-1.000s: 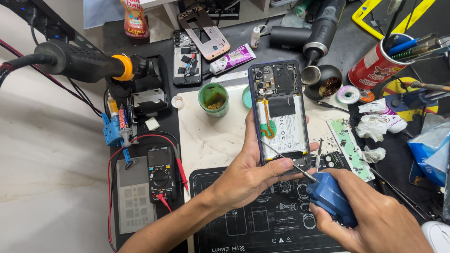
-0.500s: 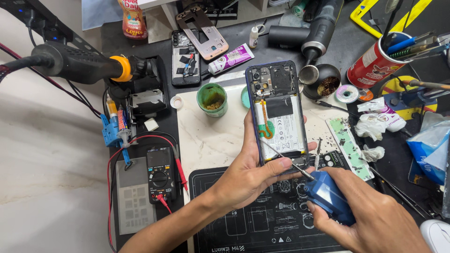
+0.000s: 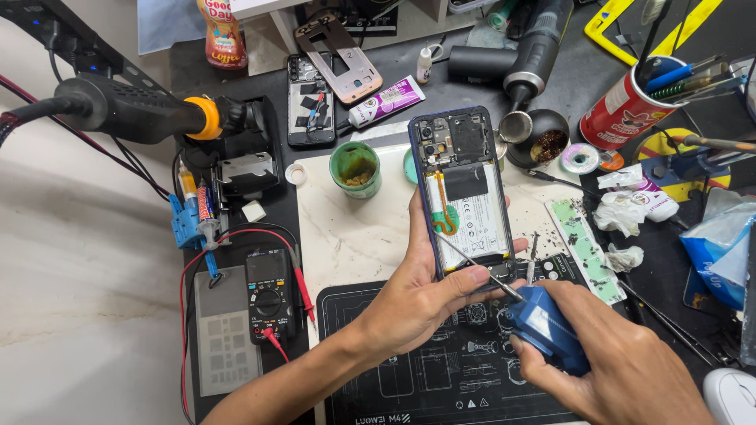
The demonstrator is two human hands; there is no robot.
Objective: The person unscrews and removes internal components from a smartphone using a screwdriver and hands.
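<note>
Overhead, left hand grips an opened phone upright; right hand clenches a blue screwdriver, tip touching its battery.

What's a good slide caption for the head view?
Left hand holds an opened phone while the right hand works a blue screwdriver at its lower end.

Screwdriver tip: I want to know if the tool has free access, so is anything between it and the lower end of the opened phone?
Nothing visible. The blue screwdriver in the right hand reaches the opened phone, beside the left hand thumb.
</note>
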